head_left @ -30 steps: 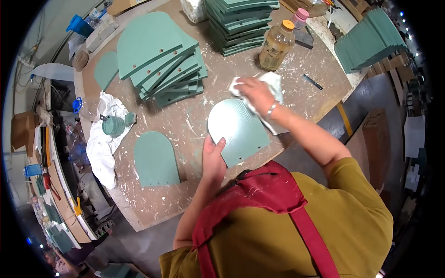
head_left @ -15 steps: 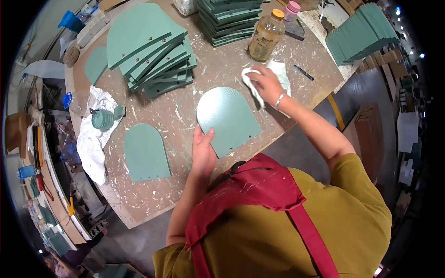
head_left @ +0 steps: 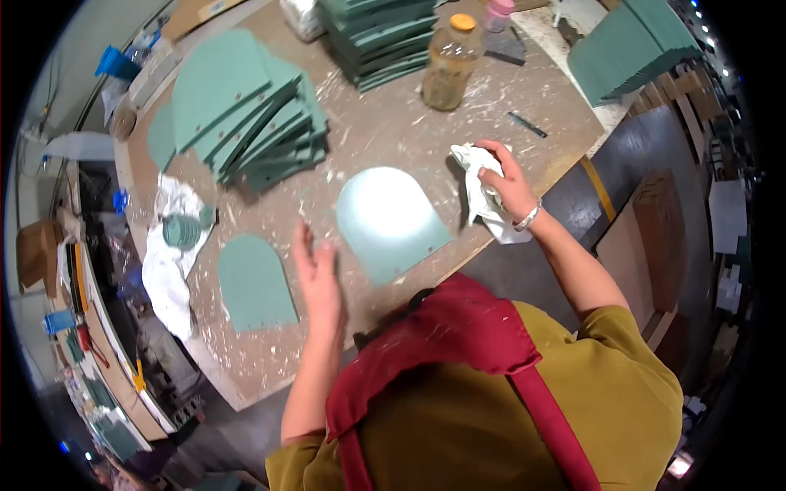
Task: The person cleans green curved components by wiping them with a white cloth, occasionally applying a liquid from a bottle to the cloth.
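A green arch-topped panel (head_left: 391, 225) with small holes along its straight edge lies on the worktable (head_left: 368, 123) in front of me, shining in the light. Just left of it, my left hand (head_left: 317, 266) is raised off the panel, fingers apart and holding nothing. A smaller green arch-shaped panel (head_left: 255, 282) lies flat to the left of that hand. My right hand (head_left: 509, 184) grips a crumpled white cloth (head_left: 483, 192) near the table's right edge, clear of the panel. Part of the cloth hangs below the fingers.
Stacked green panels (head_left: 233, 106) lean at the back left, with another stack (head_left: 381, 41) behind. A yellow-capped jar (head_left: 449, 69), a dark pen-like tool (head_left: 526, 124) and a pink-lidded bottle (head_left: 498, 15) stand or lie toward the right. A white rag (head_left: 168, 270) lies at left.
My left hand has let go of the larger panel and moved left. My right hand has lifted the white cloth from the table and drawn it nearer, to the right.
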